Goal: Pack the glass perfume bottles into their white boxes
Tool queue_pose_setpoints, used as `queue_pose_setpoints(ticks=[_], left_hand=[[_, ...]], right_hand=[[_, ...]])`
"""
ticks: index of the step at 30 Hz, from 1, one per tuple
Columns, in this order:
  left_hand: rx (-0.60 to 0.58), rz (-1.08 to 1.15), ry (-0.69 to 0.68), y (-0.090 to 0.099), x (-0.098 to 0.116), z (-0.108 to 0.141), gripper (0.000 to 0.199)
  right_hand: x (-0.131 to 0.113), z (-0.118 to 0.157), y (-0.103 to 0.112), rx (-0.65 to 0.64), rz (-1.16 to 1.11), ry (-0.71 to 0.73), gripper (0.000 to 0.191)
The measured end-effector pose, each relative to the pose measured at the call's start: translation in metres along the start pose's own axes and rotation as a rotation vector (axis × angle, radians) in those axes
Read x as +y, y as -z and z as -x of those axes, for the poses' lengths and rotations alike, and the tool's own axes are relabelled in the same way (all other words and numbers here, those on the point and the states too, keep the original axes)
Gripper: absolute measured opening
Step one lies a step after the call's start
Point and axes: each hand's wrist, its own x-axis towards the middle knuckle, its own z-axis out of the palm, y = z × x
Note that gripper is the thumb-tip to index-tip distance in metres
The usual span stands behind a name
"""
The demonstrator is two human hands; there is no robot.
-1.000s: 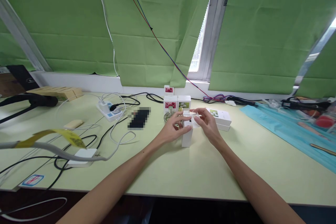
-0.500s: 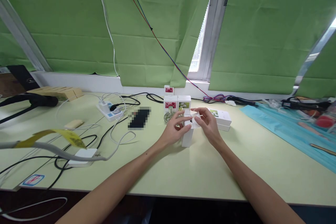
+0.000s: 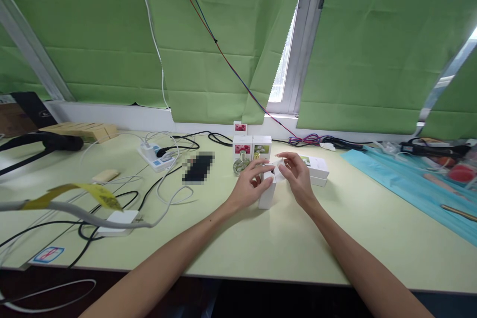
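A small white box (image 3: 267, 198) stands upright on the table, with its top end among my fingers. My left hand (image 3: 248, 185) is closed around the upper part of it from the left, thumb towards me. A small dark spot shows at the box top. On the right, my right hand (image 3: 298, 179) pinches a white flap (image 3: 279, 171) sticking out from that top. Just behind my left hand are a round clear glass bottle (image 3: 241, 163) and a gold-capped item (image 3: 257, 156), the latter partly hidden by my fingers.
White boxes with a red flower picture (image 3: 242, 145) and a green one (image 3: 262, 143) stand behind. More white boxes (image 3: 319, 169) lie to the right. A power strip (image 3: 154, 159), cables and a blurred dark item (image 3: 198, 167) are left; blue plastic sheeting (image 3: 402, 184) lies right.
My right hand has shifted slightly to the right with the flap. My left hand stays on the box, which remains upright in nearly the same spot.
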Motion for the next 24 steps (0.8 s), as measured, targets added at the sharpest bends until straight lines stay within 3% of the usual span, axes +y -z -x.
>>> queue_pose_setpoints(ticks=[5, 10, 24], left_hand=[[0.022, 0.001, -0.02, -0.0024, -0.0041, 0.0003, 0.033], [0.038, -0.003, 0.045, -0.0034, -0.0096, 0.0013, 0.038], [0.039, 0.055, 0.071, -0.0044, -0.0088, 0.0007, 0.039]], right_hand=[[-0.0018, 0.0003, 0.0, 0.008, 0.018, 0.006, 0.025], [-0.0039, 0.0015, -0.0003, -0.01, 0.019, 0.018, 0.025], [0.0002, 0.0028, 0.0014, -0.173, 0.112, 0.059, 0.031]])
